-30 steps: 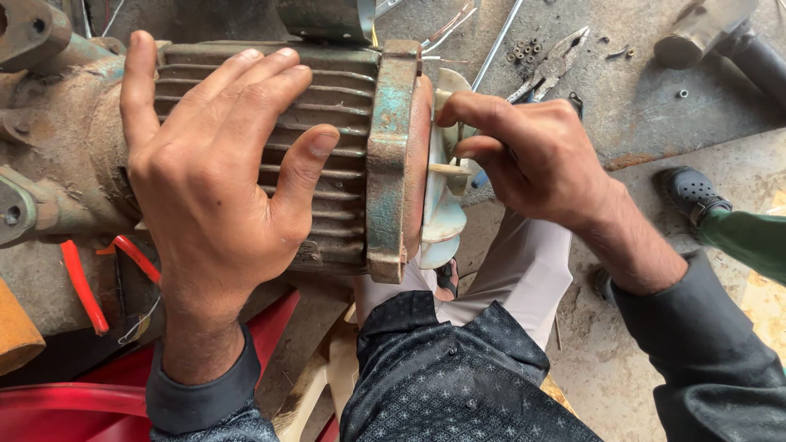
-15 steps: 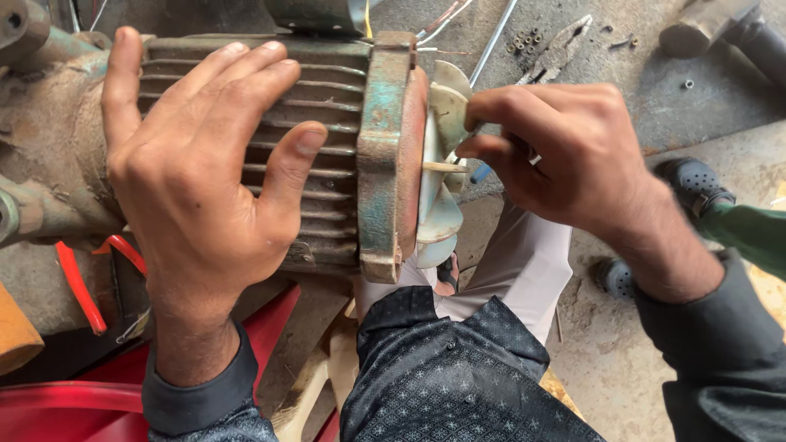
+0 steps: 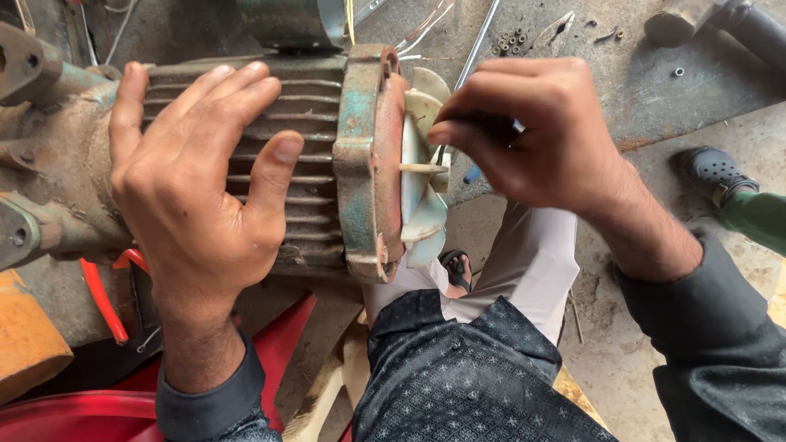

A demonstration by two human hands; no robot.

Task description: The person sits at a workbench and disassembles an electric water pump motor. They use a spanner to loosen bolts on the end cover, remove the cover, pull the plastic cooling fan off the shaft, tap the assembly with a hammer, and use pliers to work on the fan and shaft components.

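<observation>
A rusty electric motor with a ribbed grey casing lies across my lap, its green end cover facing right. My left hand presses flat on the ribs, fingers spread and thumb hooked over the near side. A white plastic fan sits against the end cover. My right hand hovers at the fan's hub with its fingers pinched around a small tool. Only bits of the tool's blue handle show under the hand, and its tip is hidden.
Red-handled pliers lie below the motor, beside an orange block and a red tub. Loose nuts and a metal rod lie on the floor behind. Another person's shoe and green trouser leg are at right.
My right hand has risen and turned over the fan's hub, now covering more of the fan. My left hand stays pressed on the casing.
</observation>
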